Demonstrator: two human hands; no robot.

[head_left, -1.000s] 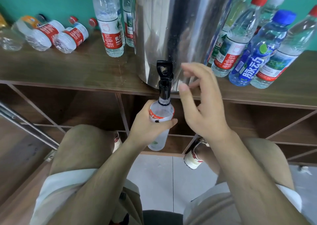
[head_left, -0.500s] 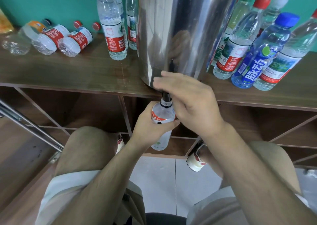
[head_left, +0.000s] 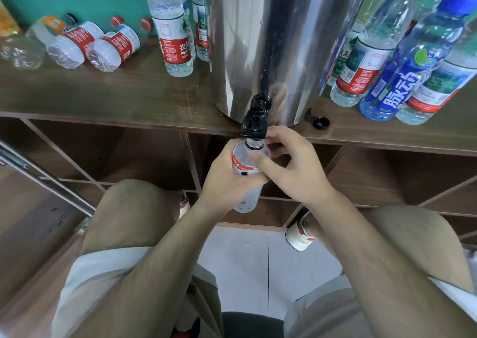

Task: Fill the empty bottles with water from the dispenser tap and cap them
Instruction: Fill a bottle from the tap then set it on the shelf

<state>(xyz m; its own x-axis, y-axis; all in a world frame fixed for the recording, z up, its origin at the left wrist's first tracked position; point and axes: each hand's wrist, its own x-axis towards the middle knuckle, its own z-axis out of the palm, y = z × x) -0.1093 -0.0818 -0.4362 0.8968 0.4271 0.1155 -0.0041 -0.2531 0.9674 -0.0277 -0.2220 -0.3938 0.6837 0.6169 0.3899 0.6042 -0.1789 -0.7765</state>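
A steel water dispenser (head_left: 271,41) stands on the wooden shelf (head_left: 129,97), and its black tap (head_left: 254,124) juts over the front edge. Directly under the spout I hold a clear bottle (head_left: 247,201) with a red and white label, uncapped, its mouth at the spout. My left hand (head_left: 227,180) wraps its body. My right hand (head_left: 291,170) closes around the neck, thumb on the shoulder and fingers behind. A black cap (head_left: 321,122) lies on the shelf to the right of the tap.
Several empty bottles (head_left: 113,47) lie on their sides at the shelf's left, with upright bottles (head_left: 175,35) beside the dispenser. More capped bottles, one blue (head_left: 387,84), stand on the right. My knees flank the bottle; open cubbies sit below the shelf.
My right hand reached the tap lever, covered it, then dropped to the bottle's neck. The tap handle now tilts forward. My left hand has kept the bottle under the spout.
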